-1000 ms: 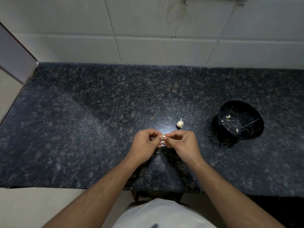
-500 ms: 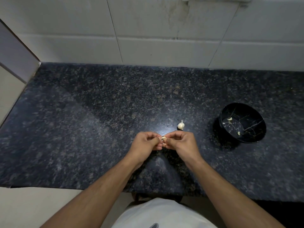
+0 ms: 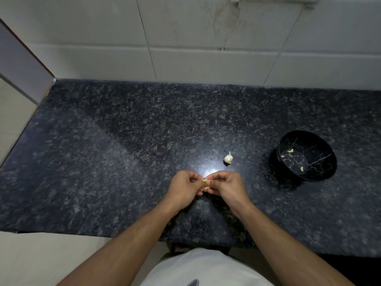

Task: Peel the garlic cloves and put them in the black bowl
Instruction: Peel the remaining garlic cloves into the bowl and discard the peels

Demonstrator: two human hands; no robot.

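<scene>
head view, looking down over the dark speckled counter (image 3: 123, 162). both hands meet just in front of the body, and between them is one garlic clove (image 3: 205, 182), a pale sliver peeking out where the fingertips come together. the left hand (image 3: 185, 187) has its grip curled in, pinching the clove from its side; the right hand (image 3: 227, 185) does the same from the other side, fingers curled tight on it. looks like the skin is being worked off, though the clove is too small here to tell how much skin remains.

progress check: over to the right stands the black bowl (image 3: 321, 176), well apart from the hands, and two small pale cloves (image 3: 290, 150) lie inside it, far apart on the veined bottom. so a couple seem done. what's left, by my read: finish this clove, carry it across to the bowl, then go back to the garlic bulb (image 3: 228, 158), which sits on the counter just beyond the right hand, between the hands and the bowl, in a bright patch of glare. it looks to have cloves on it yet, so the job seems early to midway.

around it all: a tiled wall (image 3: 206, 48) runs along the back. the bulb lies off the straight line from hands to bowl, so nothing seems to block that reach.
</scene>
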